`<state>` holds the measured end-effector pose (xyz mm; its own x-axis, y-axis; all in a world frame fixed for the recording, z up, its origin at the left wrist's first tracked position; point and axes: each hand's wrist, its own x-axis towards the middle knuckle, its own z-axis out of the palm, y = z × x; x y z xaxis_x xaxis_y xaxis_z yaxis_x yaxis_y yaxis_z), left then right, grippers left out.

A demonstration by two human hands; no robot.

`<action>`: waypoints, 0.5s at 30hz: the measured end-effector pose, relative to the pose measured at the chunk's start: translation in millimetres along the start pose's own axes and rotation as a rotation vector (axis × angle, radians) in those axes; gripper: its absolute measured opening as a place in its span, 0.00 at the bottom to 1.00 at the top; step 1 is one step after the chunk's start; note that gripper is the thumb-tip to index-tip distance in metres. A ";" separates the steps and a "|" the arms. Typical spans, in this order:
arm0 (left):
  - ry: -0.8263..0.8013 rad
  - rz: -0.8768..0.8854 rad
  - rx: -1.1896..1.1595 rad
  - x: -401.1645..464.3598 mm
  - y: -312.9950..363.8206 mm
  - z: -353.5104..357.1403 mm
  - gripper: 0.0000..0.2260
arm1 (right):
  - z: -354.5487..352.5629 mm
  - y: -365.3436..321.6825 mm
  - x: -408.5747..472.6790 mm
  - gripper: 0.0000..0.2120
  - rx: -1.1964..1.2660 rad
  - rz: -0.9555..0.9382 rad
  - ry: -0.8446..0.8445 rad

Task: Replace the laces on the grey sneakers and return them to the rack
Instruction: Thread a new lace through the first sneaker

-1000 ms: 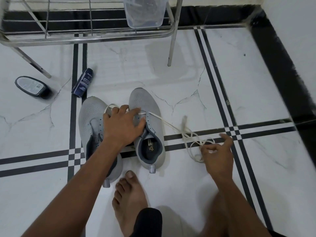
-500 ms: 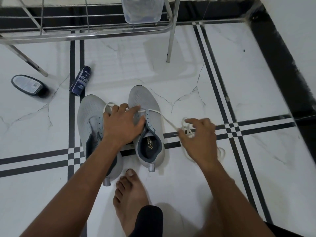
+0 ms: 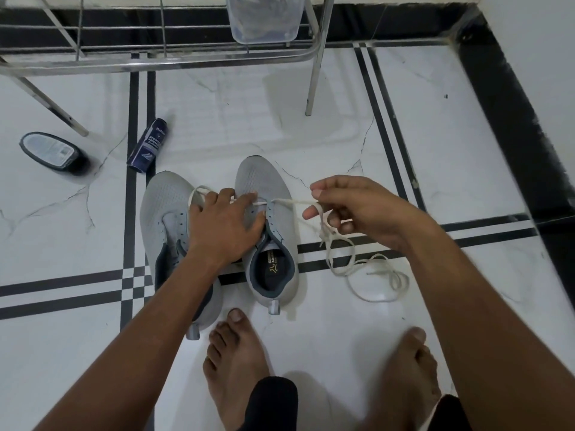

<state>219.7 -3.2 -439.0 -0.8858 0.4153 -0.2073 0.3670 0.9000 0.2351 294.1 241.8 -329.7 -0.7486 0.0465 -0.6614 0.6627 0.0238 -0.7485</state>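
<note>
Left hand: the left hand [image 3: 225,227] lies flat with its fingers spread over the tongues of both shoes, pressing them down on the floor. It grips nothing that I can see, though one end of the lace loops out from under its fingers.
Right hand: the right hand [image 3: 357,209] is raised just beside the right shoe, with fingers curled round the long white cotton shoelace [image 3: 348,259], pulling it sideways.
Shoes: the pair of grey mesh sneakers [image 3: 264,231] sits side by side on the white marble floor with black stripes [image 3: 466,169], toes pointing at the rack.
Lace: it goes through the front holes of the right shoe only. The rest hangs from the right hand and lies in loose curls on the floor.
How to do it well: I think both ends should be made the same length first. Keep the shoe held down, pull slowly, and shake out the curls so no knot forms.
Room to move: the floor to the right of the shoes is open, good for pulling the lace out.
Edges: the shiny steel wire shoe rack [image 3: 155,57] stands near, just past the toes, with one leg near the right shoe.
Other things: a dark blue spray can [image 3: 147,146] and a black oval polish sponge [image 3: 53,152] lie to the left, well apart from the hands.
</note>
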 end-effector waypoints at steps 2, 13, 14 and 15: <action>-0.009 -0.007 -0.001 0.3 1.2 -4.1 0.25 | -0.3 -9.4 -12.3 0.13 0.056 -0.031 -0.055; -0.155 0.116 -0.914 -31.4 79.0 -58.9 0.04 | 1.6 -15.2 -13.8 0.15 0.100 -0.239 -0.024; -0.151 0.107 -0.946 -30.4 78.0 -60.2 0.04 | 0.7 -13.8 -12.8 0.14 0.097 -0.242 0.018; -0.146 0.113 -0.965 -29.1 75.2 -62.9 0.04 | -1.6 -11.8 -12.1 0.14 0.101 -0.240 0.066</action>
<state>255.1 44.1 -355.6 -0.7921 0.5631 -0.2357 0.0005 0.3868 0.9222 295.3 242.6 -312.7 -0.8790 0.1163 -0.4624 0.4588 -0.0576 -0.8867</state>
